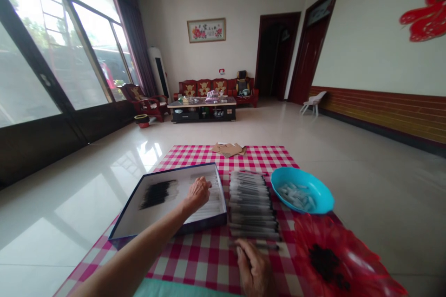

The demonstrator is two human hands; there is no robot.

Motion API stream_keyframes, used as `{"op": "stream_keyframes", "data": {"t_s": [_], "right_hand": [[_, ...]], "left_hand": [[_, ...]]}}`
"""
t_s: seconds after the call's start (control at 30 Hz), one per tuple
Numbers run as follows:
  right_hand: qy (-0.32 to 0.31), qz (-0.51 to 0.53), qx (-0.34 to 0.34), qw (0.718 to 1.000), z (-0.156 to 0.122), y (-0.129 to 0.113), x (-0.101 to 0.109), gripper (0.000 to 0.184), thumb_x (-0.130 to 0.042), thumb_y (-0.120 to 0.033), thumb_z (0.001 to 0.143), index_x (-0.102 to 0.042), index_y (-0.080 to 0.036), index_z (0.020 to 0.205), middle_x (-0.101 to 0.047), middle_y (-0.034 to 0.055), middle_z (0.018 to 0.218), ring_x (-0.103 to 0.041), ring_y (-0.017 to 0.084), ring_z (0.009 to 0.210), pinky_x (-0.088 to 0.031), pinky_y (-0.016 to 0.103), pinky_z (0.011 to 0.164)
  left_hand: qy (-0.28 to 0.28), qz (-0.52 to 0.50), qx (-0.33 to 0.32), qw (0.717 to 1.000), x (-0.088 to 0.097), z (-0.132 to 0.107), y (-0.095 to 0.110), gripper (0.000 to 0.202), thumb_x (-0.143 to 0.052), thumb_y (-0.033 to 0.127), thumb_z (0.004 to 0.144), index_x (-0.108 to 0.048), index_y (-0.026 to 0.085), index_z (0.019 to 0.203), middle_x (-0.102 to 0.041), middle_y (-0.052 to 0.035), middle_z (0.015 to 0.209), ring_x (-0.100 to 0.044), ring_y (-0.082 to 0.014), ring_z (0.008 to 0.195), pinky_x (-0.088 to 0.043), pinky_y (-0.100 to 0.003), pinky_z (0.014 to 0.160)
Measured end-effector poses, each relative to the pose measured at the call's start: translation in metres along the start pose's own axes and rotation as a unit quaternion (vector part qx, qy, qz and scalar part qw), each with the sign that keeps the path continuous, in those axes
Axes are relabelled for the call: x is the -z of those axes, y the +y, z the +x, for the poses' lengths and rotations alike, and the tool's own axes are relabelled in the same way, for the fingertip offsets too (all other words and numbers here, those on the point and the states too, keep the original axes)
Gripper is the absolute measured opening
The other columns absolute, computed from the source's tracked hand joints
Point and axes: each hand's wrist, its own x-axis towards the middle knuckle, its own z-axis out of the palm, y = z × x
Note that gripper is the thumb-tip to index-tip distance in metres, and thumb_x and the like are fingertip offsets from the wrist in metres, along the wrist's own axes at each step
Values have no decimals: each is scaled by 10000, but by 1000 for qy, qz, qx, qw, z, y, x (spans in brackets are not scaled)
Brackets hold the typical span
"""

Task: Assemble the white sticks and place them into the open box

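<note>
My left hand [198, 192] reaches into a shallow blue-edged box [163, 220], its fingers curled down onto a row of thin white sticks at the box's right side. A patch of small black pieces [156, 194] lies in the box's left part. My right hand [254, 269] rests on the red-and-white checked cloth [209, 255], fingers together on a dark pen-like stick [258, 244] at the near end of a long stack of grey and black sticks [251, 204]. What the left fingers pinch, if anything, is hidden.
A turquoise bowl [301, 190] with small white pieces stands right of the stack. A red plastic bag or dish [337, 260] with black bits lies at the near right. Brown cardboard pieces [228, 149] lie at the cloth's far edge. Beyond are shiny floor, a coffee table and red sofas.
</note>
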Motion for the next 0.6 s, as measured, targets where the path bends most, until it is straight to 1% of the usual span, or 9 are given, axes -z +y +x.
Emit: {"op": "stream_keyframes", "data": {"t_s": [0.13, 0.2, 0.27, 0.37, 0.43, 0.5, 0.57, 0.6], "right_hand": [[-40, -26, -2, 999, 1, -2, 3, 246, -414, -253, 894, -652, -211, 942, -710, 57, 835, -676, 186, 768, -530, 243, 675], [-46, -32, -3, 998, 2, -4, 4, 245, -411, -234, 892, -648, -202, 943, -708, 61, 840, -674, 184, 778, -530, 243, 688], [-43, -33, -3, 999, 2, -7, 5, 242, -412, -225, 891, -649, -200, 935, -708, 62, 834, -673, 180, 772, -531, 238, 682], [1, -41, 2, 999, 2, -8, 7, 248, -407, -236, 899, -645, -199, 955, -706, 68, 837, -672, 183, 772, -538, 249, 675], [43, -57, 13, 997, 2, -5, 10, 259, -396, -245, 905, -634, -195, 994, -701, 81, 875, -668, 194, 812, -542, 275, 700], [67, -90, 26, 993, 2, 1, 14, 262, -392, -237, 906, -626, -193, 1013, -690, 90, 917, -653, 204, 863, -536, 311, 747], [68, -145, 45, 986, 2, 7, 17, 252, -403, -223, 895, -626, -198, 1009, -683, 88, 937, -634, 215, 893, -512, 357, 801], [65, -177, 57, 980, 2, 10, 18, 246, -411, -218, 886, -628, -201, 1000, -683, 85, 931, -626, 223, 893, -499, 379, 814]], "left_hand": [[-5, 9, 3, 1000, -3, 3, -4, 203, -502, 138, 788, -660, 176, 910, -595, -90, 958, -547, -209, 917, -433, -291, 744], [-7, 9, 5, 1000, -3, 5, -6, 181, -500, 136, 788, -664, 170, 858, -599, -87, 927, -553, -206, 890, -433, -286, 723], [-4, 5, 6, 1000, 1, 6, -5, 176, -505, 136, 787, -665, 169, 853, -600, -85, 917, -555, -207, 884, -432, -286, 717], [23, -10, 0, 1000, 15, -2, 4, 190, -512, 165, 807, -656, 175, 930, -597, -87, 955, -549, -215, 913, -429, -295, 742], [50, -26, -13, 998, 25, -17, 17, 214, -482, 207, 850, -637, 190, 996, -591, -80, 991, -541, -204, 940, -419, -295, 786], [86, -69, -44, 993, 30, -40, 33, 235, -434, 250, 892, -620, 211, 1030, -594, -60, 988, -540, -180, 937, -403, -281, 825], [139, -185, -100, 968, 27, -68, 50, 218, -438, 261, 893, -641, 213, 955, -607, -50, 897, -551, -174, 875, -404, -275, 803], [145, -235, -121, 954, 22, -81, 57, 208, -449, 263, 887, -648, 219, 928, -607, -47, 856, -555, -176, 841, -408, -274, 775]]}}
